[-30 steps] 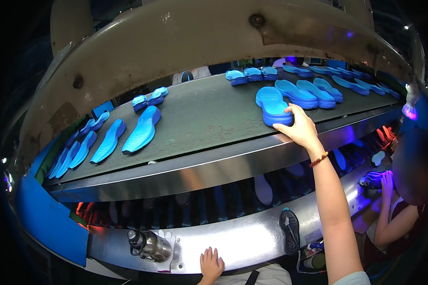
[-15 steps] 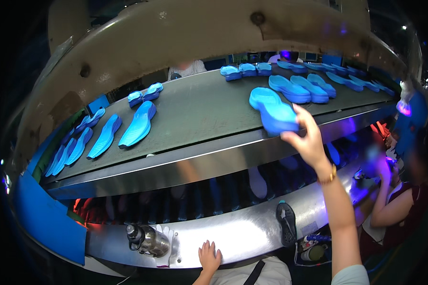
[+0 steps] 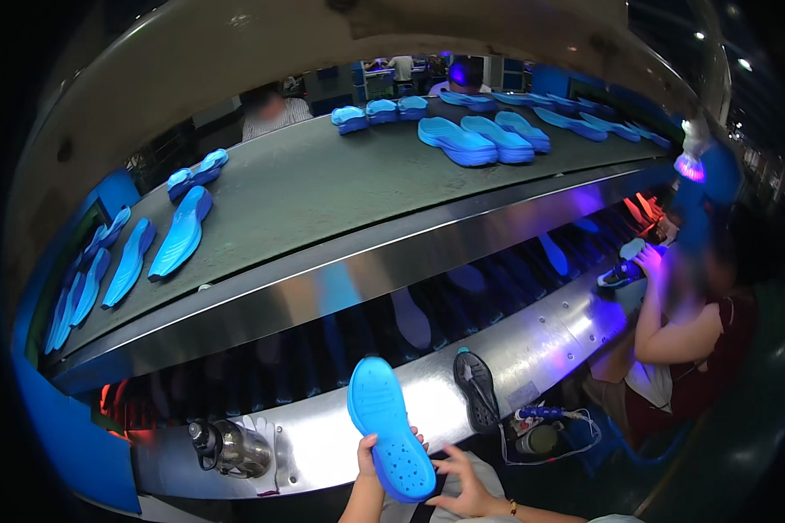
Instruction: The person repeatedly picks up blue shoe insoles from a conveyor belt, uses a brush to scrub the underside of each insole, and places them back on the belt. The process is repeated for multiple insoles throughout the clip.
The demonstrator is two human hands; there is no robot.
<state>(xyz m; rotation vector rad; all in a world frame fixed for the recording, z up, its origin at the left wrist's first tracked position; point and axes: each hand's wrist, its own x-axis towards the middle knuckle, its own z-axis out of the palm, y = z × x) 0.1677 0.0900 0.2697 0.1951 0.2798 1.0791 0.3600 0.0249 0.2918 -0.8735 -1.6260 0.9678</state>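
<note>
A bright blue shoe sole (image 3: 382, 420) is held upright over the steel ledge, its ridged, hole-dotted face toward me. My left hand (image 3: 369, 471) grips it by the lower left edge, thumb in front, with fingertips showing at the far edge. Beside the sole's lower right edge is my right hand (image 3: 469, 490), fingers and thumb apart. It is close to the sole; whether a fingertip touches it I cannot tell. A dark shoe piece (image 3: 477, 392) with a pale sole outline lies on the ledge to the right.
Several blue soles (image 3: 181, 234) and stacked soles (image 3: 459, 144) lie on the dark green belt (image 3: 323, 187). A metal bottle (image 3: 242, 449) stands on the steel ledge (image 3: 318, 449) at left. A person (image 3: 693, 331) works at right, near a glowing lamp (image 3: 691, 166).
The blue sole has come off the belt down in front of me. My left hand has risen from the ledge and taken hold of it; my right hand's fingers have come apart. The view has shifted.
</note>
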